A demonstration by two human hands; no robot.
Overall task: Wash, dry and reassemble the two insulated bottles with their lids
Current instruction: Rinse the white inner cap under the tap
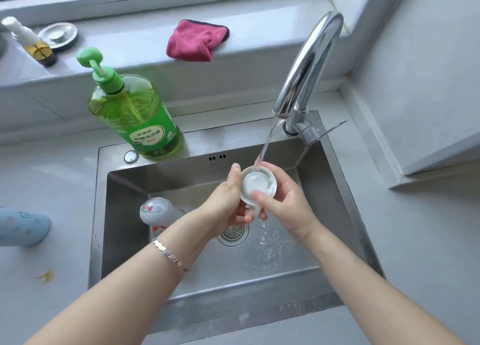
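Note:
Over the steel sink (122, 214) I hold a round white lid (257, 185), its hollow side up, under the running tap. My left hand (228, 199) grips its left rim and underside. My right hand (280, 201) holds the right rim, thumb pressed inside the foamy hollow. A white insulated bottle with red marks (155, 211) lies on its side in the basin, partly hidden by my left forearm. A light blue bottle (22, 226) lies on the counter at the far left edge.
The chrome faucet (309, 66) pours a stream onto the lid. A green dish soap pump bottle (137, 113) stands on the sink's back rim. A pink cloth (196, 40), a sink strainer plug (58, 36) and a small bottle (31, 42) rest on the windowsill.

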